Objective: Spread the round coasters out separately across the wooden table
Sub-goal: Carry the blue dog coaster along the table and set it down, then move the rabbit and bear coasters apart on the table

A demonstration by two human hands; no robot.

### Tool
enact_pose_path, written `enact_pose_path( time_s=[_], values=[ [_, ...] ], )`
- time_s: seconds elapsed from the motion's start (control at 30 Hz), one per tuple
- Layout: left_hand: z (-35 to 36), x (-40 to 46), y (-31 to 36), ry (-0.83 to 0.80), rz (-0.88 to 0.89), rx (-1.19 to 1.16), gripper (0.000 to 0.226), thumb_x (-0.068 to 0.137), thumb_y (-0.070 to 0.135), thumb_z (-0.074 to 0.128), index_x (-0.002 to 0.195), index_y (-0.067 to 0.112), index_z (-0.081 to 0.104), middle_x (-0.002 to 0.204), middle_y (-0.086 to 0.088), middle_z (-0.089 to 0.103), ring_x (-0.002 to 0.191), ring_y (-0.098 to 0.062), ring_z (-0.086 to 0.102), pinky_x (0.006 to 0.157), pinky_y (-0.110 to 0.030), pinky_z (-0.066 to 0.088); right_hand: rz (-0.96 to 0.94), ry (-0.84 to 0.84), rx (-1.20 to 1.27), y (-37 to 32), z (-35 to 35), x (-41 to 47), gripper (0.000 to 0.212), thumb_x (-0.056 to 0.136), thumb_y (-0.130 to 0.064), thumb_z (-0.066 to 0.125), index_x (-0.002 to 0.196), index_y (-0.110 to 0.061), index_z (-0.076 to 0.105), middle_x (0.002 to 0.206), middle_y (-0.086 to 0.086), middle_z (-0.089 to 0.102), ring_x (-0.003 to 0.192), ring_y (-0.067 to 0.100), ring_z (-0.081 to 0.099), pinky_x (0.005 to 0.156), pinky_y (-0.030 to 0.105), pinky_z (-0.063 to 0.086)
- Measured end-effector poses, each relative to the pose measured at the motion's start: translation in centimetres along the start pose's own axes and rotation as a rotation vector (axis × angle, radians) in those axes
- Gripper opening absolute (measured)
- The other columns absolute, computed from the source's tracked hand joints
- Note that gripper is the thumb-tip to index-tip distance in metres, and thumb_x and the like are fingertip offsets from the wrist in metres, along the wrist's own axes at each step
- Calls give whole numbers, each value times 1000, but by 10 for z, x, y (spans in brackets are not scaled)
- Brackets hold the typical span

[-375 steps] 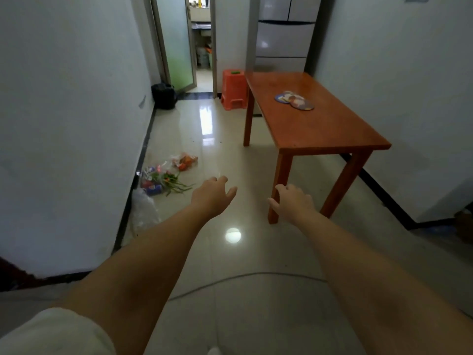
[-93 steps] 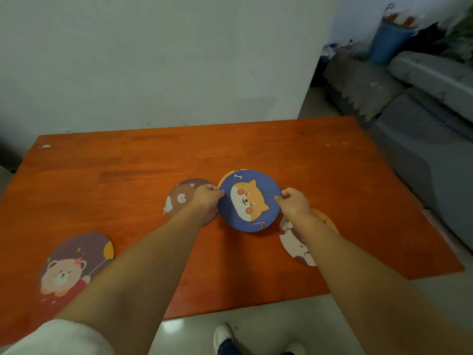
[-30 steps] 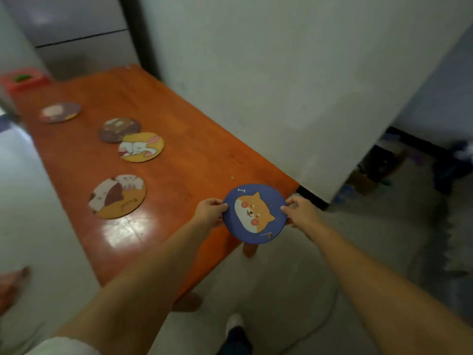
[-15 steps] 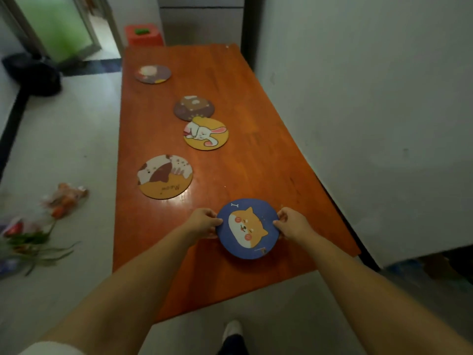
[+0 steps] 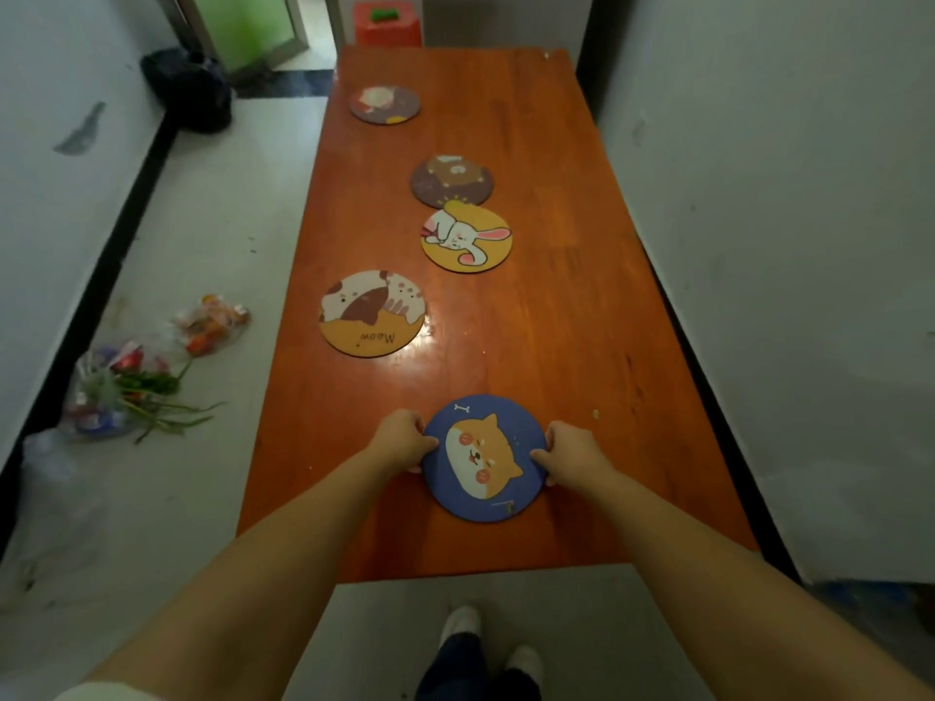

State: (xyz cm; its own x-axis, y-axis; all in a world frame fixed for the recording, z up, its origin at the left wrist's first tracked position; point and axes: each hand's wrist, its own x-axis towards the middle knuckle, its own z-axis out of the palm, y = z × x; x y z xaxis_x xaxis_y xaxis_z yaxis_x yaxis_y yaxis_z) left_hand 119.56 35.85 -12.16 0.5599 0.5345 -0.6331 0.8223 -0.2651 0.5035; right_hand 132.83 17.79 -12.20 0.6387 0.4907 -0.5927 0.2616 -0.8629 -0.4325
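I stand at the near short end of the long wooden table [image 5: 566, 316]. A blue round coaster with an orange dog [image 5: 483, 460] lies near that end, held at its two sides: my left hand [image 5: 402, 440] pinches its left rim, my right hand [image 5: 569, 450] its right rim. Further along the table lie a cat coaster marked "Meow" [image 5: 372, 312], a yellow rabbit coaster [image 5: 465, 238], a brown bear coaster [image 5: 452, 181] and a dark coaster at the far end [image 5: 385, 104]. The rabbit and brown coasters nearly touch.
A white wall runs close along the table's right side. On the tiled floor to the left lie plastic bags with greens [image 5: 126, 387]. A black bin [image 5: 189, 91] and a red stool [image 5: 387, 22] stand beyond the far end. My shoes [image 5: 485, 645] show below the table edge.
Both hands have kept hold of the blue dog coaster. The view has swung to look straight down the table, and the coaster now sits low over the near end of the tabletop.
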Motion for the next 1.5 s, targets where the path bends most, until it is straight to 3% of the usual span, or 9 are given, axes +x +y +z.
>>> enact_pose_path(
  time_s=[0.1,0.17,0.3,0.43,0.83,1.07,1.23,1.37,1.5],
  values=[
    [5,0,2,28,58,210,34,93,13,55,67,19,34,69,-5,39,63,-23,42,69,-36,43,-20,-30,-156,1,-4,1,29,94,-31,56,75,-18,40,106,18,60,85,29,57,71,39,46],
    [1,-4,9,40,58,332,13,93,22,58,91,12,50,86,-10,51,74,-26,51,71,-37,43,-17,-39,-256,1,-10,2,30,93,-40,55,98,-11,50,108,16,60,83,26,51,70,37,43],
    [-6,0,21,59,59,391,52,89,32,64,128,5,43,125,-19,53,107,-36,58,84,-42,52,16,7,-274,6,-26,0,44,93,-47,50,112,-7,51,117,16,60,104,31,58,77,40,46],
    [-14,2,58,54,170,239,29,94,34,57,107,10,46,85,-7,50,78,-25,48,72,-35,43,49,106,-102,13,-67,-2,35,95,-45,47,98,-11,50,99,13,63,87,27,57,79,39,49],
    [24,12,257,13,426,-206,24,96,30,54,101,7,51,79,-5,57,68,-17,54,59,-27,47,-87,218,474,96,-223,19,37,95,-35,53,115,-3,53,102,11,58,83,23,60,70,33,49],
    [100,29,342,106,328,-421,19,95,23,55,97,3,53,72,-7,54,60,-18,50,55,-27,43,-143,151,384,180,-314,55,26,93,-34,55,103,-10,54,104,10,59,77,21,63,57,26,46],
    [152,39,393,190,276,-528,16,95,21,56,89,7,52,69,-5,52,57,-16,48,52,-26,41,-201,131,242,226,-379,79,32,93,-34,55,108,-6,56,104,9,58,77,20,63,67,32,49],
    [161,50,412,345,220,-376,27,91,31,59,95,5,63,85,-8,61,77,-25,57,75,-36,52,-213,122,150,232,-405,111,33,93,-34,55,111,-6,55,108,14,61,85,26,65,71,37,53],
    [143,71,402,415,145,-403,20,89,31,61,89,11,57,89,-9,59,81,-24,54,75,-38,48,-311,115,-12,197,-410,148,32,92,-33,56,109,-6,57,110,18,65,96,35,66,82,44,56]
  ],
)
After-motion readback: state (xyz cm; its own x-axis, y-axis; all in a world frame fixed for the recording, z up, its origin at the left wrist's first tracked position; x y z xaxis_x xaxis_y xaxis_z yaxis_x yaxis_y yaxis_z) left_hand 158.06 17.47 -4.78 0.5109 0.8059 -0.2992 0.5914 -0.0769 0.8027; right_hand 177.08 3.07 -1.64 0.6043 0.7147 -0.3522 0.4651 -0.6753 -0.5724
